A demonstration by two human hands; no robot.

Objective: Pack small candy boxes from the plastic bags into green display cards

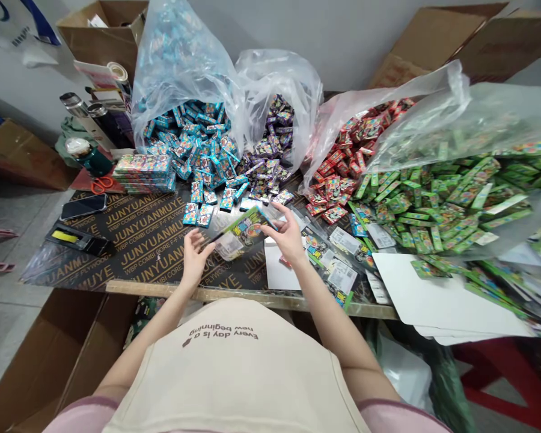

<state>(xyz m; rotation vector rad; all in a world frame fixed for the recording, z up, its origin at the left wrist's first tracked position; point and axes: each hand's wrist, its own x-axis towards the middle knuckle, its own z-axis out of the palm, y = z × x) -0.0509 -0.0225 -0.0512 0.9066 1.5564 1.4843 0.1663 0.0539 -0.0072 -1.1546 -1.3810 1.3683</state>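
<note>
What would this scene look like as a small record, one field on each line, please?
Left hand: at the left end of a printed packet; grip unclear
Right hand: pinching the packet's right end
Loose packs, left to right: blue packs, purple packs, red packs, green packs
Table: dark, printed "JUNYUANMUYE"
Left side: black phone, neat pack stack

two hands (288, 234), one held packet (243, 233), four large clear bags (180, 72), one phone (83, 206)
</note>
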